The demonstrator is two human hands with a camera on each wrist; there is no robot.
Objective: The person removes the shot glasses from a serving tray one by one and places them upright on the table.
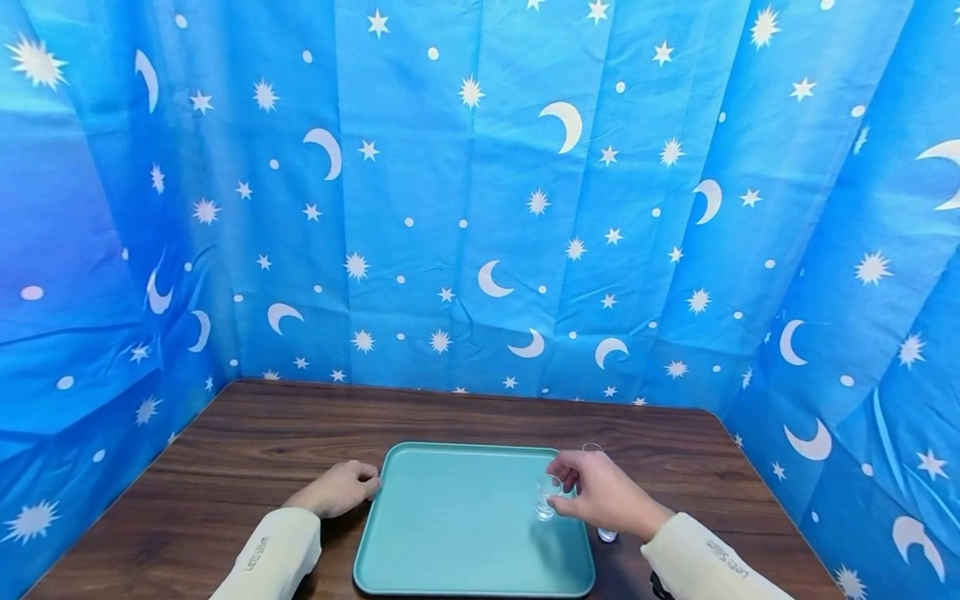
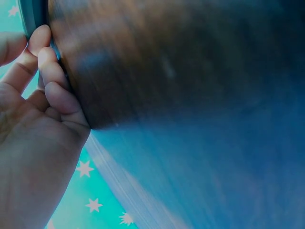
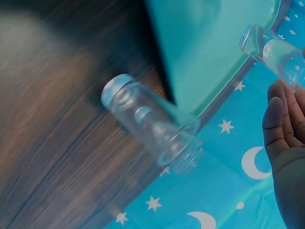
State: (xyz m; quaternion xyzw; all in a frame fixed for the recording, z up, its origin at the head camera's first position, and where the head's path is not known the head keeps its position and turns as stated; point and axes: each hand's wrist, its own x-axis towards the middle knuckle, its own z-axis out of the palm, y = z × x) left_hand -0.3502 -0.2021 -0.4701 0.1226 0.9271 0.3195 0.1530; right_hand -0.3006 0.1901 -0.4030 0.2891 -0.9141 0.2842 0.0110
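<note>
My left hand [image 1: 337, 490] is at the left side of a pale green tray [image 1: 450, 533], its thumb and fingertips gripping the rim. In the left wrist view that hand's fingers [image 2: 59, 98] are bent beside the dark tray edge. Over the tray's right part, my right hand [image 1: 603, 492] holds a small clear glass [image 1: 545, 504] upright between thumb and fingers. On the table just right of the tray stands more clear glassware [image 3: 143, 119], mostly hidden behind the right hand in the head view.
The tray lies on a dark wooden table [image 1: 285, 417]. A blue cloth [image 1: 450, 208] with white moons and stars hangs along the table's back and both sides.
</note>
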